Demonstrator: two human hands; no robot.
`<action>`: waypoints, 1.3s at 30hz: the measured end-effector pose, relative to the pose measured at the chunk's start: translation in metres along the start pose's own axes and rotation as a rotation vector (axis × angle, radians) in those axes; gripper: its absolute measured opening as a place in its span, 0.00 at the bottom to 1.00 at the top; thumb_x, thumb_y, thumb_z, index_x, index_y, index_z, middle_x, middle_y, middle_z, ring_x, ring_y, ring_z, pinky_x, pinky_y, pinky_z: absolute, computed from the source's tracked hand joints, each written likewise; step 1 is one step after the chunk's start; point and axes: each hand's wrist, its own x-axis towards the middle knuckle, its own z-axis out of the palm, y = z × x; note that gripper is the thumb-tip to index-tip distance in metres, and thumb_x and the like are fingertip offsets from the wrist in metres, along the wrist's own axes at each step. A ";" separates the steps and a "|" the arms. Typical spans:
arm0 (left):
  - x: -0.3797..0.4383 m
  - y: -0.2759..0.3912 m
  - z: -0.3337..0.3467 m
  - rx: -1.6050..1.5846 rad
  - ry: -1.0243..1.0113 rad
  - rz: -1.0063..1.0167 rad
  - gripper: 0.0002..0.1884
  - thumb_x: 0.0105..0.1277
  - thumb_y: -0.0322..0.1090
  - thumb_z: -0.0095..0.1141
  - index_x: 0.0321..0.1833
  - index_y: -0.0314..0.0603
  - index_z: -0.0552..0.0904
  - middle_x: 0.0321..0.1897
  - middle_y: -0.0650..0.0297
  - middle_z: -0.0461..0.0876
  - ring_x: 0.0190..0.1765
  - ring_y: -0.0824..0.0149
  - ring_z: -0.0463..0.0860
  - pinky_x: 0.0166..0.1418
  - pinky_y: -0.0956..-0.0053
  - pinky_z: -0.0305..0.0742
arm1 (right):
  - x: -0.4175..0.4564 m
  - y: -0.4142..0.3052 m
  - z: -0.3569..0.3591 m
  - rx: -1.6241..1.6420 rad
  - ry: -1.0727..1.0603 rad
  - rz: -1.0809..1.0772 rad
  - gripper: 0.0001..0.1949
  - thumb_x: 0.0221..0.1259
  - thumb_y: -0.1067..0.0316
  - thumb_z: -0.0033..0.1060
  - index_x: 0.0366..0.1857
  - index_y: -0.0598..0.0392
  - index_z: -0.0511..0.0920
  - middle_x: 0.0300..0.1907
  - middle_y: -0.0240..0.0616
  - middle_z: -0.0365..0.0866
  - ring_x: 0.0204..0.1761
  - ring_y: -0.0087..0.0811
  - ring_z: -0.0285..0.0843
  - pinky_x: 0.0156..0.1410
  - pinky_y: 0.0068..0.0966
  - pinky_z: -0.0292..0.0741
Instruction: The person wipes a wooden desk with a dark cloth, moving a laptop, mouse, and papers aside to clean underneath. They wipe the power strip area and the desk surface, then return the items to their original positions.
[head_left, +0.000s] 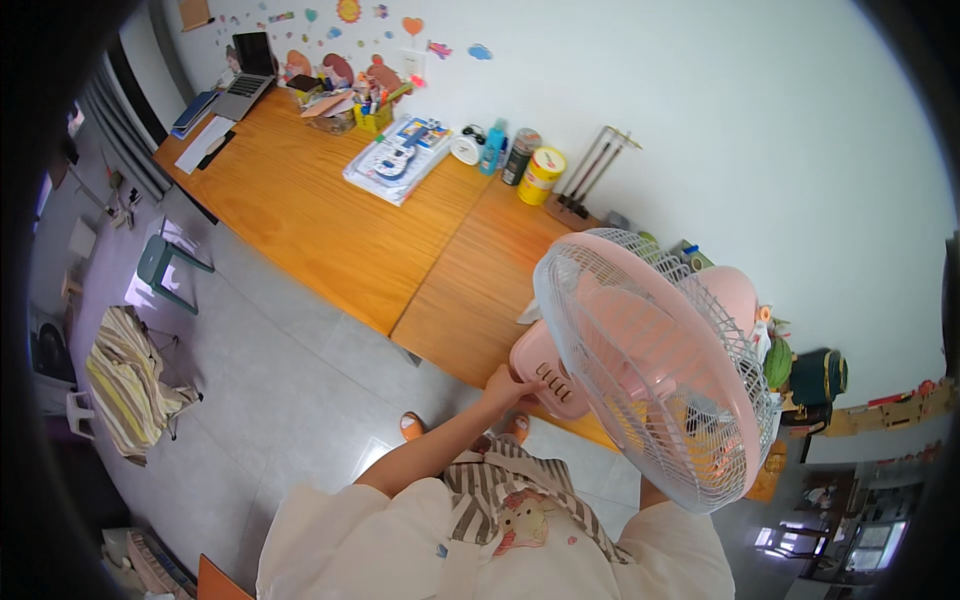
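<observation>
A pink electric desk fan (652, 367) with a white wire guard stands at the front edge of the wooden table (322, 217), tilted in the view. My left hand (512, 390) is at the near edge of the fan's pink base (551, 371), its fingers by the row of push buttons. Whether it grips the base or only touches it I cannot tell. My right hand is out of view behind the fan; only part of that forearm shows below the guard.
Along the wall stand a yellow canister (541, 176), a dark can (520, 156), a blue bottle (493, 146), a white alarm clock (468, 145), papers (397, 161) and an open laptop (251, 75). A green stool (169, 262) and a cloth-draped rack (135, 382) stand on the left floor.
</observation>
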 end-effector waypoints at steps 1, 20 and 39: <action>-0.003 0.002 -0.015 -0.025 0.033 0.025 0.19 0.60 0.32 0.69 0.50 0.27 0.79 0.41 0.51 0.85 0.40 0.60 0.88 0.39 0.68 0.88 | 0.008 -0.019 0.013 0.012 -0.005 -0.023 0.32 0.54 0.62 0.69 0.65 0.55 0.69 0.66 0.51 0.68 0.68 0.48 0.63 0.70 0.36 0.63; 0.045 0.103 -0.235 -0.336 0.341 -0.002 0.20 0.65 0.29 0.64 0.58 0.33 0.75 0.49 0.55 0.83 0.47 0.57 0.86 0.48 0.65 0.87 | 0.183 -0.123 0.256 0.054 -0.310 -0.090 0.28 0.55 0.65 0.67 0.63 0.55 0.72 0.64 0.51 0.71 0.66 0.47 0.67 0.67 0.35 0.67; 0.238 0.123 -0.316 -0.531 0.157 0.009 0.23 0.65 0.28 0.62 0.62 0.41 0.71 0.52 0.58 0.81 0.50 0.58 0.85 0.47 0.62 0.86 | 0.271 -0.139 0.291 0.020 -0.325 -0.001 0.25 0.56 0.67 0.66 0.60 0.56 0.74 0.62 0.50 0.74 0.63 0.46 0.71 0.65 0.35 0.70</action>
